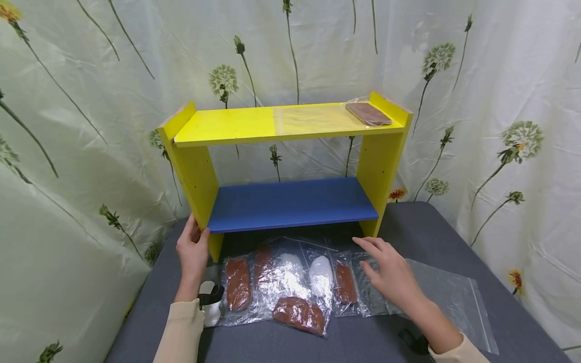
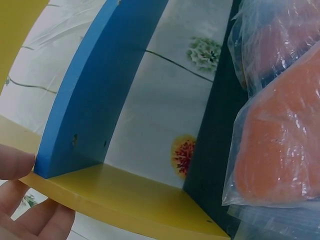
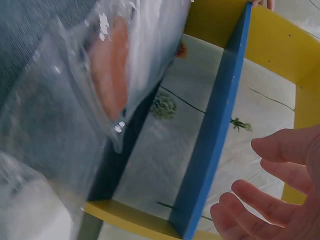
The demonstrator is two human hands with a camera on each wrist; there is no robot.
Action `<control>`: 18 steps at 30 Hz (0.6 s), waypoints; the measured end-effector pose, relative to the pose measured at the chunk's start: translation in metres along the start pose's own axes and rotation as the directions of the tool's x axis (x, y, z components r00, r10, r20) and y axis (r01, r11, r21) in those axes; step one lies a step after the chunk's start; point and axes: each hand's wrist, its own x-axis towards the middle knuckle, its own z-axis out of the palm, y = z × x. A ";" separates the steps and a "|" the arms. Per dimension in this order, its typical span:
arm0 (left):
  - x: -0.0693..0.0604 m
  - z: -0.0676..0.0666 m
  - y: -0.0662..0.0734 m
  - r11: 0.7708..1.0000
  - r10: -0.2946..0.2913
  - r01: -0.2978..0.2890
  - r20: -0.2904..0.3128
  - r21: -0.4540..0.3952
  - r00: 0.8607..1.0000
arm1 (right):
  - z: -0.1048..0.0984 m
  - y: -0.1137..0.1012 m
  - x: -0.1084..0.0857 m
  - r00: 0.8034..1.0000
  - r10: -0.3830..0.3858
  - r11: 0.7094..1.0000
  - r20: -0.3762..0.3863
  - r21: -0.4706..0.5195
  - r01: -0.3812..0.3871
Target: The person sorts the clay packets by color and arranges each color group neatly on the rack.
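Note:
A small shelf unit with yellow sides and a blue lower board stands on the dark table. My left hand grips the edge of its left side panel. In the left wrist view the thumb lies by the blue board's end, with the other fingers on the panel's outer side. My right hand hovers before the shelf's right part, fingers loosely bent and holding nothing. Below lie clear plastic bags with brown pieces and white pieces.
On the yellow top board lies a bagged brown flat piece at the right. A flat clear bag is spread on the table at the right. Behind hangs a flowered curtain. White pieces lie beside my left wrist.

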 end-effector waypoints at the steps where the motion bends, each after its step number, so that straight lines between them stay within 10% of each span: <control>1: -0.001 -0.001 0.003 1.000 -0.003 0.003 0.000 0.000 1.000 | 0.002 0.000 -0.002 1.000 0.006 1.000 0.007 0.005 -0.006; 9: -0.008 -0.006 0.037 0.999 0.038 -0.038 -0.027 -0.004 0.999 | 0.020 -0.004 -0.013 0.998 0.038 0.997 0.040 0.065 -0.041; 18: -0.007 -0.004 0.042 1.000 0.009 -0.009 -0.027 -0.003 1.000 | 0.035 -0.008 -0.025 0.986 0.081 0.993 0.148 0.078 -0.094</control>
